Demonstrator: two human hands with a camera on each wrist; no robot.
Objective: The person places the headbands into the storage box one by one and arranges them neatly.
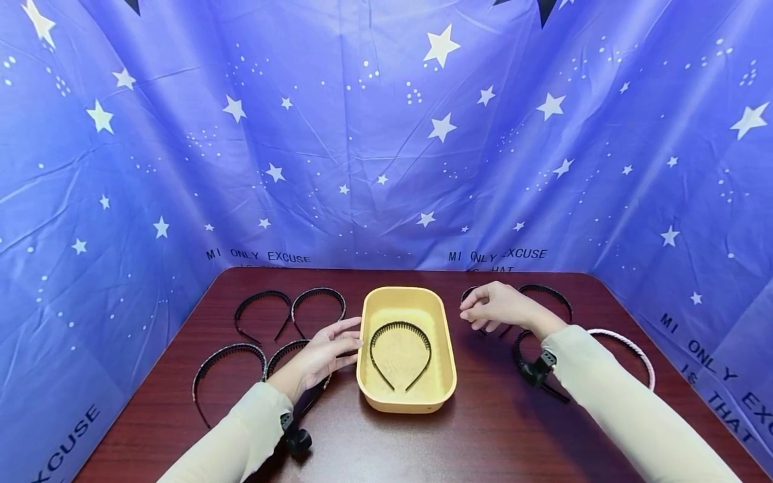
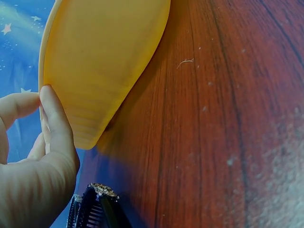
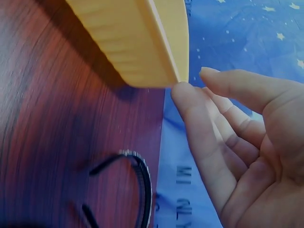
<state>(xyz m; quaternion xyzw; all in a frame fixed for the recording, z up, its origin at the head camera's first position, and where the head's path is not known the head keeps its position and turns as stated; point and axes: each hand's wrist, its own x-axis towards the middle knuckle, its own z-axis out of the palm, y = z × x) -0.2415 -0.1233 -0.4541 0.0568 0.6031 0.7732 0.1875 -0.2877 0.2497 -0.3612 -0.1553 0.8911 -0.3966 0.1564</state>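
Observation:
A yellow bin (image 1: 449,365) stands mid-table with a black toothed headband (image 1: 400,325) lying inside it. My left hand (image 1: 323,352) touches the bin's left rim, its fingers fairly straight; the left wrist view shows fingertips (image 2: 50,95) against the bin's edge. To the right of the bin, my right hand (image 1: 501,305) hovers with loosely bent fingers and nothing between them. Below it is a dark headband (image 3: 146,180), partly hidden by the hand in the head view. Another black headband (image 1: 518,349) lies under the right wrist, partly covered by the wrist camera.
Several dark headbands lie left of the bin, including one at the back (image 1: 262,294) and one at the front (image 1: 208,362). At right are a black headband (image 1: 558,295) and a pale pink-white one (image 1: 637,350). A starry blue cloth (image 1: 386,134) surrounds the table.

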